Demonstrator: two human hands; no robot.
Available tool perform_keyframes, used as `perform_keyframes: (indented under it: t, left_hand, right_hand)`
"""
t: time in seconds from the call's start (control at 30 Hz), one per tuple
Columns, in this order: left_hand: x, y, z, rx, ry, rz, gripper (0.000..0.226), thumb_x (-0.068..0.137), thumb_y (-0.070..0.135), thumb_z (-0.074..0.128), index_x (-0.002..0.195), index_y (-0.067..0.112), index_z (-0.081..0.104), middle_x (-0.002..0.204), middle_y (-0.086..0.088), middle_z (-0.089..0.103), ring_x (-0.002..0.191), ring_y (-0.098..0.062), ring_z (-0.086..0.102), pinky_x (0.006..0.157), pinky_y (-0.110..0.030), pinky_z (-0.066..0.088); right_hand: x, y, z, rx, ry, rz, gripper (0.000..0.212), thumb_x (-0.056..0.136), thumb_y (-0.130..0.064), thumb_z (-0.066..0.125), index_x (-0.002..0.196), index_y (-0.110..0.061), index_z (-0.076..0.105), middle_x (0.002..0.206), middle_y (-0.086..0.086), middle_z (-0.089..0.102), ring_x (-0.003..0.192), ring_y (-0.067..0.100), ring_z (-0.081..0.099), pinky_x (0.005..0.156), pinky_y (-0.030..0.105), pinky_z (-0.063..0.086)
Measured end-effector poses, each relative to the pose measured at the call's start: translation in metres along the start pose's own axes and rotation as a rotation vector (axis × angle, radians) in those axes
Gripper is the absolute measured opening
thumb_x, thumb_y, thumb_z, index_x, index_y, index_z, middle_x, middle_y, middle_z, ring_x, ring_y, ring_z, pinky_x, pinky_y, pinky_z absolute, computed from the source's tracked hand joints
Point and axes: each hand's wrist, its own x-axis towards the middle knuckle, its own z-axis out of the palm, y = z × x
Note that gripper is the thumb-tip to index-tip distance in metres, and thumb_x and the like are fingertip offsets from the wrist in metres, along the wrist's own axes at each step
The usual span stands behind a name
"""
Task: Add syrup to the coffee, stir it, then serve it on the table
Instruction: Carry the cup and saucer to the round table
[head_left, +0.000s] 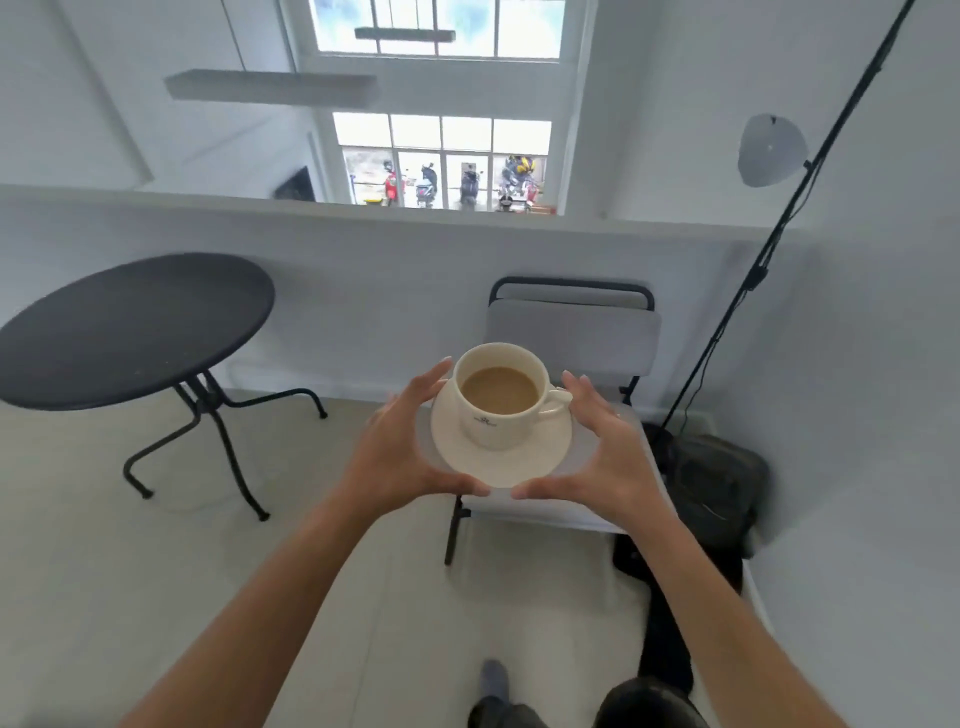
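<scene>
A white cup (496, 423) of light brown milky coffee (498, 391) stands on a white saucer (514, 462), its handle turned to the right. Both hands carry the saucer in the air over a folding chair. My left hand (400, 447) grips the saucer's left edge, with the thumb at the near rim. My right hand (608, 452) grips the right edge in the same way. A round black table (124, 327) stands to the left, apart from the cup, with nothing on it. No syrup or spoon is in view.
A grey folding chair (571, 322) stands right behind and under the saucer. A black light stand (748, 280) leans at the right, with a black bag (711, 483) on the floor beside it. A low white wall (363, 260) runs behind. My knees and one foot show at the bottom.
</scene>
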Motion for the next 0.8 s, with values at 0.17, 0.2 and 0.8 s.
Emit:
perform_keyframes:
  t: [0.17,0.2,0.8]
  left_hand:
    - [0.020,-0.032,-0.045,0.031,0.100,-0.088,0.130,0.040,0.054,0.097,0.147,0.052,0.024,0.140,0.023,0.050,0.136,-0.010,0.041,0.111,-0.045,0.037]
    - [0.026,-0.039,-0.055,0.031,0.114,-0.115,0.130,0.039,0.054,0.097,0.147,0.052,0.024,0.140,0.024,0.049,0.136,-0.009,0.040,0.111,-0.045,0.037]
    - [0.126,-0.173,-0.218,0.115,0.444,-0.359,0.133,0.038,0.059,0.096,0.149,0.050,0.023,0.123,0.042,0.049,0.126,0.004,0.047,0.115,-0.056,0.032]
  right_hand:
    - [0.072,-0.022,0.038,0.057,-0.140,-0.098,0.140,0.035,-0.062,0.093,0.157,-0.027,0.033,0.145,-0.039,0.018,0.151,-0.001,0.012,0.125,0.057,0.016]
    - [0.088,-0.027,0.046,0.062,-0.168,-0.110,0.143,0.033,-0.067,0.091,0.157,-0.025,0.032,0.148,-0.033,0.022,0.153,0.001,0.012,0.124,0.057,0.016]
    - [0.345,-0.125,0.209,0.061,-0.410,-0.414,0.141,0.035,-0.085,0.079,0.155,-0.024,0.036,0.161,-0.013,0.035,0.154,0.005,0.016,0.123,0.057,0.022]
